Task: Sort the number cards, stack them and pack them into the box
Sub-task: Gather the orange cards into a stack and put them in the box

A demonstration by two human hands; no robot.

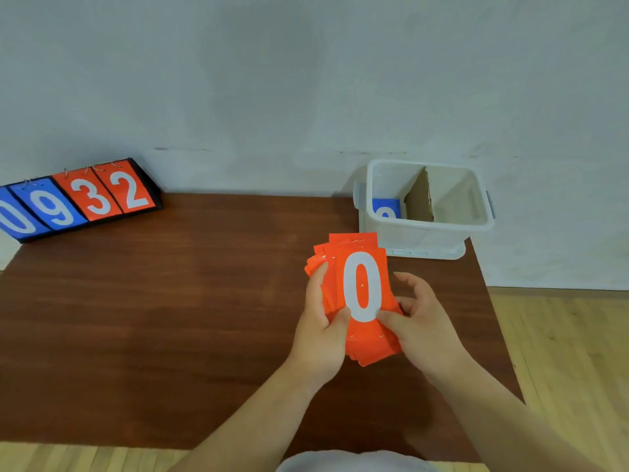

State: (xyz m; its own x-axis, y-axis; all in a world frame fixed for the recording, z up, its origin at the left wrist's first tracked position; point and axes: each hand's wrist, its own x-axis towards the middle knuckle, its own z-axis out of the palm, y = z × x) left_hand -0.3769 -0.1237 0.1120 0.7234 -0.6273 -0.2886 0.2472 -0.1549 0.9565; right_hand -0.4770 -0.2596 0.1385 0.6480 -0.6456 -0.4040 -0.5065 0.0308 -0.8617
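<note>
Across most of my view spreads a dark wooden table (170, 318), set against a pale wall, with light plank floor showing at 3 and 6 o'clock. At 10 o'clock on the table I see a flip scoreboard (85, 199) leaning back. It reads 0 9 3 2 in white, the 0 and 9 on blue and the 3 and 2 on red, and its far-left digit is cut by the frame edge.

At 1 o'clock a clear plastic box (429, 225) stands open at the table's far right corner. A cardboard divider (420, 199) stands upright in it and splits it into left and right halves.

Just below the box, right of centre, I see the card stack (362, 287) held up off the table in both hands. The cards are orange-red and loosely fanned, their edges uneven. The top card faces me with a white 0. Its long axis runs 12 to 6, with the top edge towards the box.

The left hand (321, 335) grips the stack's left edge, thumb pressed on the face at the 0's lower left. The right hand (425, 325) grips the right edge, fingers curled round it, thumb at the 0's lower right.

A blue card (386, 208) lies in the box's left half. I cannot read its white digit for certain.
</note>
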